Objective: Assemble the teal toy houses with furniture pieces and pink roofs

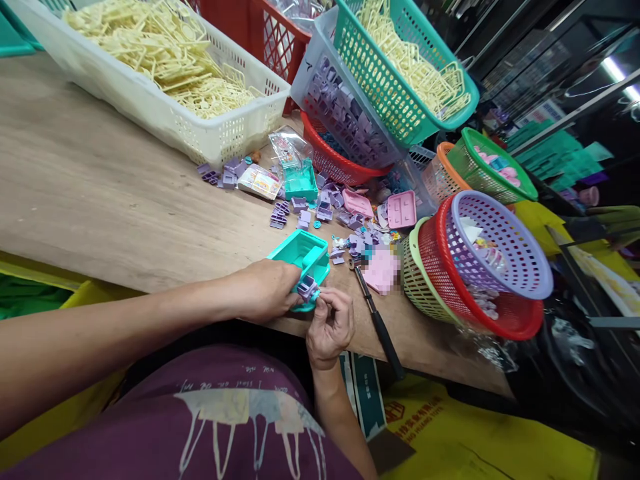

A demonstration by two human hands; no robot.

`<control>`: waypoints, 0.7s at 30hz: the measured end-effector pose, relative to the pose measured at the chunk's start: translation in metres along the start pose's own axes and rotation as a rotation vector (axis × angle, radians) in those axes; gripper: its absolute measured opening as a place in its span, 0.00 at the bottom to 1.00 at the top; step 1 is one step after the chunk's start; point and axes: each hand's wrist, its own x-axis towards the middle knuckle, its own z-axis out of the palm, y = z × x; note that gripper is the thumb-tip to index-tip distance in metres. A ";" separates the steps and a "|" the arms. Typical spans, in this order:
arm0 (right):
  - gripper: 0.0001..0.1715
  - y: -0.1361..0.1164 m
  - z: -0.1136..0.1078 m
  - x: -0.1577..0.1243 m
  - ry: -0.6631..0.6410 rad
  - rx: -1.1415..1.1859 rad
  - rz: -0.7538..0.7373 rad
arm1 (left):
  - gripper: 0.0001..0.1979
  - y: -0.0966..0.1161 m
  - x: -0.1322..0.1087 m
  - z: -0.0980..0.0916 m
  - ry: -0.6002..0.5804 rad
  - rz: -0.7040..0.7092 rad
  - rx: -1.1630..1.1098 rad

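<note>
My left hand (270, 290) is closed on a small purple plastic part (307, 285), an open box-like piece, at the near end of a turquoise plastic box (320, 250). That box stands on the table edge, partly covered by the same hand. With thumb and forefinger, my right hand (330, 327) pinches a tiny turquoise piece (315, 295) against the purple part; the fingertips hide most of it. Right of the hands lies a hammer-like tool with a black handle (383, 337). Loose purple parts (324, 211) are scattered beyond the box.
Yellow plastic pieces fill a white basket (225, 133) and a green basket (395, 100). A clear bin (345, 107) of purple parts leans over a red basket (335, 157). Stacked round baskets (500, 247) stand at right. Pink trays (401, 209) lie nearby.
</note>
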 end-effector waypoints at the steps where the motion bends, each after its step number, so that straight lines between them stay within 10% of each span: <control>1: 0.10 0.000 0.000 0.000 0.010 -0.015 -0.005 | 0.14 0.000 0.000 0.001 0.008 0.003 0.003; 21: 0.07 0.003 -0.001 -0.009 -0.011 0.037 0.089 | 0.19 -0.008 -0.004 -0.006 -0.034 0.017 -0.060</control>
